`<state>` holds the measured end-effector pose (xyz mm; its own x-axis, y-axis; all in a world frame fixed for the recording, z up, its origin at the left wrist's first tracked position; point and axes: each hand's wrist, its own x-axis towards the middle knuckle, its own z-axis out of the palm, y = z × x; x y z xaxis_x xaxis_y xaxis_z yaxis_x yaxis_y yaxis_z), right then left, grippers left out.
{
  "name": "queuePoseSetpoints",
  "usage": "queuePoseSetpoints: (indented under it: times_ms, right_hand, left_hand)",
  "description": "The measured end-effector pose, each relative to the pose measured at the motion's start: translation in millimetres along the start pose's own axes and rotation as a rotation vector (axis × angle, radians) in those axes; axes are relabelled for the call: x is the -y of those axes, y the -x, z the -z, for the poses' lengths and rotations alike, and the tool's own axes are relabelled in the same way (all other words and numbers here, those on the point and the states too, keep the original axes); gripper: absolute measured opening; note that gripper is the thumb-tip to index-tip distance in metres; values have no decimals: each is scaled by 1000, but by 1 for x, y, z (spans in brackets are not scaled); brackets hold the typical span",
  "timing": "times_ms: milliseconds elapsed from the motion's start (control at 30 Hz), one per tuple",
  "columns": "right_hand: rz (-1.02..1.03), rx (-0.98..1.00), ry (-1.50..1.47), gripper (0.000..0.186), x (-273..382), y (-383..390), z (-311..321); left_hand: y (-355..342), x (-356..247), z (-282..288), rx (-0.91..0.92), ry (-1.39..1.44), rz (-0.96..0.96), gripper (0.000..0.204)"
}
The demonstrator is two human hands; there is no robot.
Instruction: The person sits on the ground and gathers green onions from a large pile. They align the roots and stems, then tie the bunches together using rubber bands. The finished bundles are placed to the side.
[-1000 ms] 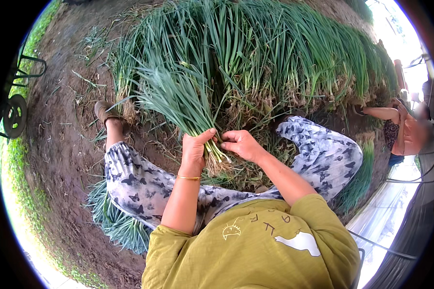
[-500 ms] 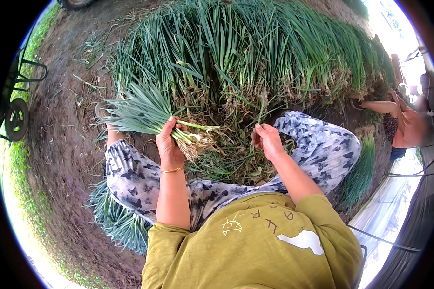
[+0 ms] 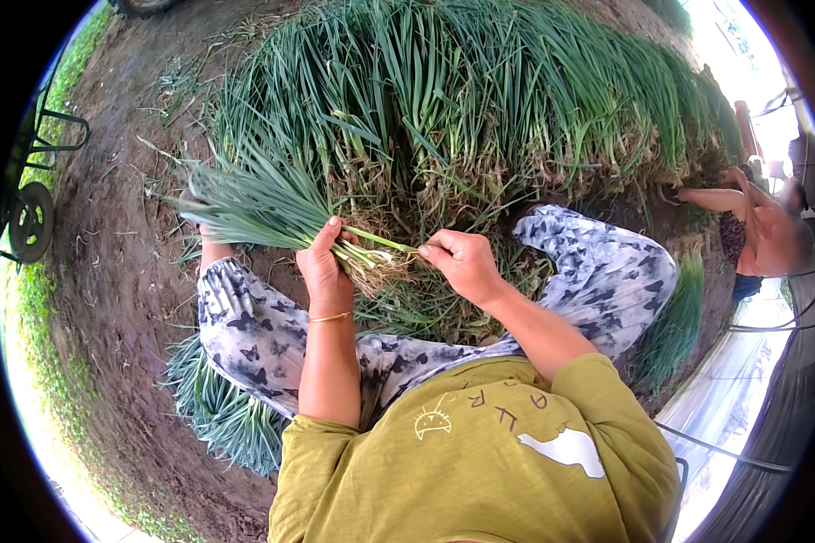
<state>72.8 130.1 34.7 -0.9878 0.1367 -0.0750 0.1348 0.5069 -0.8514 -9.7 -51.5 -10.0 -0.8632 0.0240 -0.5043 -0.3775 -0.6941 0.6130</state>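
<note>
A bunch of green onions (image 3: 254, 195) lies across my left hand (image 3: 326, 267), which grips it near the white stems; the leaves point up-left and the pale, dry roots hang to the right. One stalk (image 3: 380, 240) sticks out rightward from the bunch, and my right hand (image 3: 462, 267) pinches its pale end between thumb and forefinger. Both hands are over a litter of loose leaves and root trimmings (image 3: 453, 308) between my legs.
A long pile of green onions (image 3: 480, 81) lies across the top, smaller heaps at lower left (image 3: 217, 407) and right (image 3: 670, 326). A co-worker (image 3: 761, 235) sits at right beside plastic sheeting (image 3: 697, 425). Bare soil (image 3: 109, 299) and a dark metal cart (image 3: 32, 222) are at left.
The bunch has swung left in my left hand since a second ago. My right hand, apart from it half a second ago, has moved left onto the protruding stalk.
</note>
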Motion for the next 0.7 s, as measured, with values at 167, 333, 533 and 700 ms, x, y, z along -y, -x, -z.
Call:
queuePoseSetpoints:
  times_ms: [167, 333, 533, 700]
  right_hand:
    - [-184, -16, -217, 19, -25, 19, -1]
    - [-333, -23, -324, 10, -28, 37, 20]
    - [-70, 213, -56, 62, -35, 18, 22]
    - [-87, 422, -185, 36, 11, -10, -24]
  left_hand:
    - [4, 6, -5, -2, 13, 35, 9]
    - [-3, -4, 2, -30, 76, 23, 7]
    - [-1, -4, 1, 16, 12, 49, 10]
    - [10, 1, -10, 6, 7, 79, 16]
